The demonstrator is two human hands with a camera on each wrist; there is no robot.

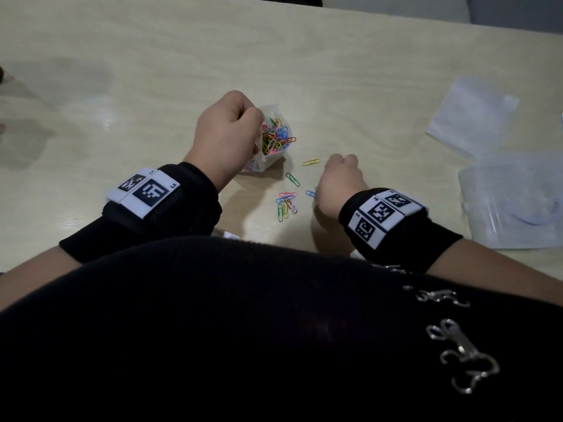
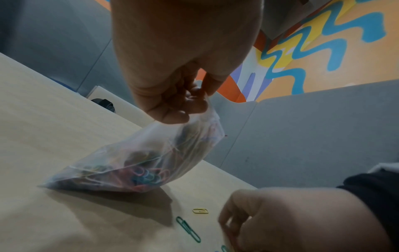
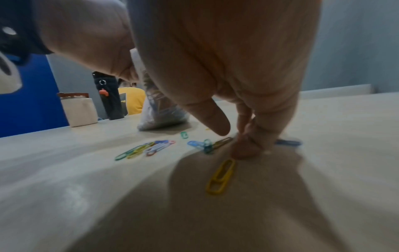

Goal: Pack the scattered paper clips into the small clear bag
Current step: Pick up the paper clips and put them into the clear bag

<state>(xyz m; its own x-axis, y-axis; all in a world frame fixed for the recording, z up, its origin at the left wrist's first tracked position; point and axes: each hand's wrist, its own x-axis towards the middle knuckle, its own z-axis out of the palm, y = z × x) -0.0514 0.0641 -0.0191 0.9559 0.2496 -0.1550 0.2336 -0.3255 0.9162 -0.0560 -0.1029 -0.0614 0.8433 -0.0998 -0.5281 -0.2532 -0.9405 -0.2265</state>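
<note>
Pale wooden table, head view: left hand pinches the clear bag at frame centre; loose paper clips lie below it, left of the right hand.

Left wrist view: bag mouth gripped, belly resting on the table.

Right wrist view: right fingertips press down among the clips, long axes mixed; whether one is grasped cannot be told.

I sit at a pale wood-grain table that catches soft glare from the light overhead. Grey partition panels stand along its far edge, and past them at my one o'clock a wall is painted orange with blue and yellow squiggles. Toward nine o'clock a blue panel rises behind a white container and a dark bottle.
</note>
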